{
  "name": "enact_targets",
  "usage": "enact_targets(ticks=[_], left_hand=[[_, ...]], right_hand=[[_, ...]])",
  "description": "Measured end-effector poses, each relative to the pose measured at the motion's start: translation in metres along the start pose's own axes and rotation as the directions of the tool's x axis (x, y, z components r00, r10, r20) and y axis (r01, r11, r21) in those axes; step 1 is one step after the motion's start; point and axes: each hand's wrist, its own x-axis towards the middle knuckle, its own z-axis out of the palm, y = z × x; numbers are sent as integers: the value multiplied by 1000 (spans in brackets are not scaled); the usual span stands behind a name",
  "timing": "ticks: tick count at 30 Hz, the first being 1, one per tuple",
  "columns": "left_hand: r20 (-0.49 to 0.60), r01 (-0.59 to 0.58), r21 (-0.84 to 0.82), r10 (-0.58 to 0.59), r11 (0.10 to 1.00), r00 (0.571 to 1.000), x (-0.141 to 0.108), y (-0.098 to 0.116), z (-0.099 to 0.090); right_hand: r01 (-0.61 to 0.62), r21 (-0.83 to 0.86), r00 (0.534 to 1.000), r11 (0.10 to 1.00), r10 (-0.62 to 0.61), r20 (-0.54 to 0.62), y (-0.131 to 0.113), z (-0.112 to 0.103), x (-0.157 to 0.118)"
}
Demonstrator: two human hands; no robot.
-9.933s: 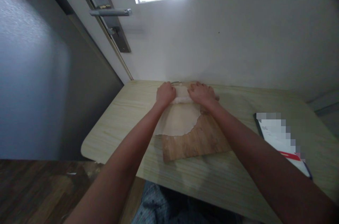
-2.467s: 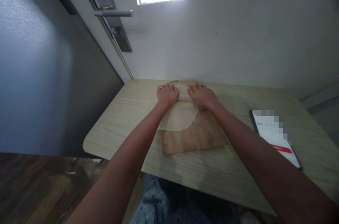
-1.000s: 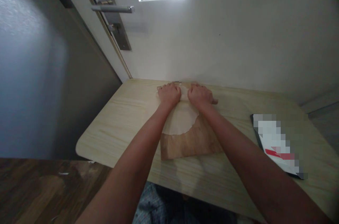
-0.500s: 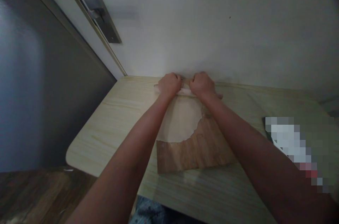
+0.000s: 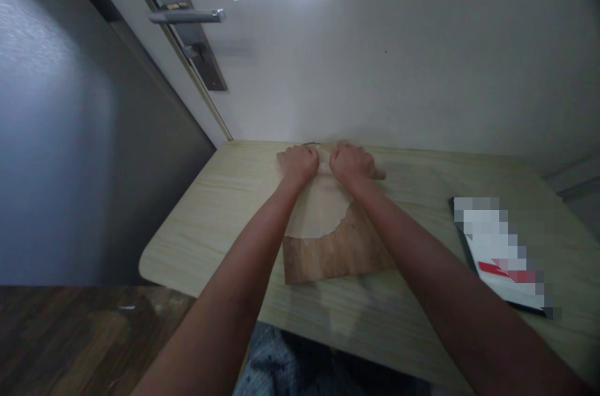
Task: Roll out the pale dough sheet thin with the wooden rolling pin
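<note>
A pale rolling pin [image 5: 324, 168] lies crosswise over the far part of a thin, flattened sheet of dough [image 5: 319, 212]. My left hand [image 5: 300, 163] is wrapped round the pin's left part, and my right hand [image 5: 351, 165] grips its right part, both in fists with a small gap between them. Beneath the dough is a brown wooden board [image 5: 340, 255], bare along its near side. The dough's near edge is uneven and curved. My hands and forearms hide the far side of the board and parts of the dough.
The board rests on a light wood-grain table [image 5: 201, 215] set against a white door [image 5: 422, 71] with a metal handle [image 5: 187, 16]. A white and red packet [image 5: 497, 265], partly blurred, lies to the right. A dark grey panel [image 5: 70, 165] stands at left.
The view has tilted up and drawn back, bringing in the door's window and more of the packet. Both hands stay closed round the rolling pin; little shift over the dough is visible.
</note>
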Motion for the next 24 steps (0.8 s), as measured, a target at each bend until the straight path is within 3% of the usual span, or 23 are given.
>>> enact_targets(ticks=[7, 12, 15, 20, 24], left_hand=[[-165, -90, 73, 101, 993, 981, -34, -10, 0], [-205, -138, 74, 150, 988, 967, -55, -17, -4], [-181, -151, 81, 164, 985, 970, -61, -19, -8], [-17, -163, 115, 166, 980, 986, -59, -15, -16], [-22, -86, 84, 89, 993, 996, -53, -10, -17]], right_hand=[[85, -45, 987, 995, -90, -132, 0, 2, -40], [135, -65, 974, 989, -145, -174, 2, 2, -60], [164, -73, 968, 984, -175, -181, 4, 1, -68], [188, -82, 977, 979, -195, -86, 6, -5, -68], [129, -72, 992, 989, -128, 25, 4, -11, -58]])
